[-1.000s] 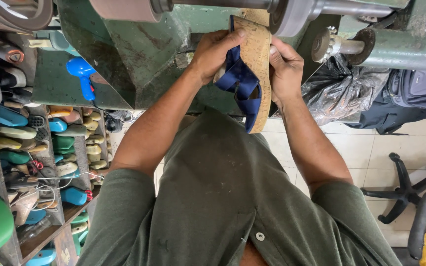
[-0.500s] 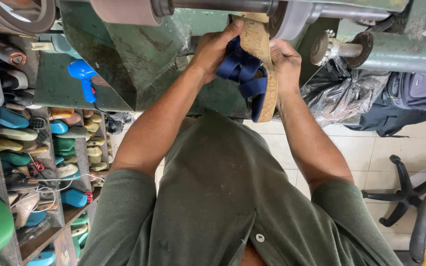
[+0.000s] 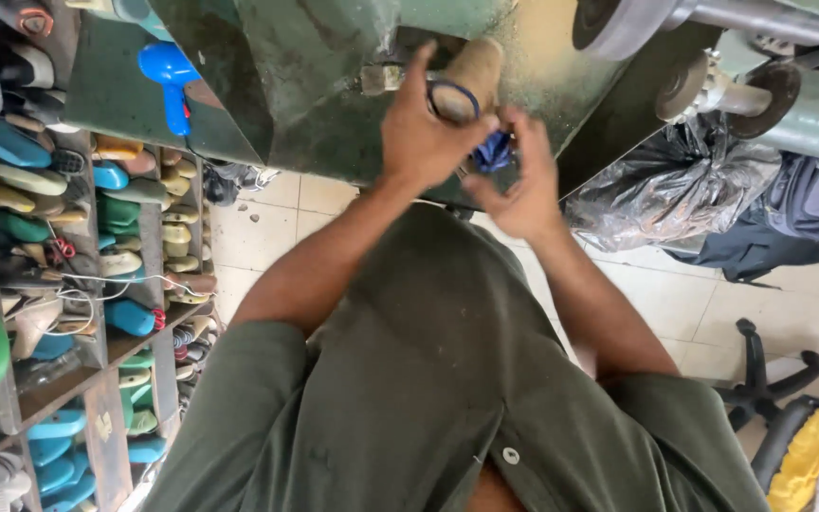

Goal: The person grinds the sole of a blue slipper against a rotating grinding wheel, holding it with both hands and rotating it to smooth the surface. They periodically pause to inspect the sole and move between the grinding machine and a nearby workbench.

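Gripping cork-soled sandal with both hands against green machine.

Two hands; one sandal; one blue dryer.

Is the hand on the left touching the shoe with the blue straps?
Touching. The head view shows the left hand wrapped around the cork-soled sandal, thumb and fingers pressed on it with no gap, against the green machine.

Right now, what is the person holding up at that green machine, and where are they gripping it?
A cork-soled sandal with blue straps. The left hand wraps its side by the strap; the right hand pinches the blue straps below.
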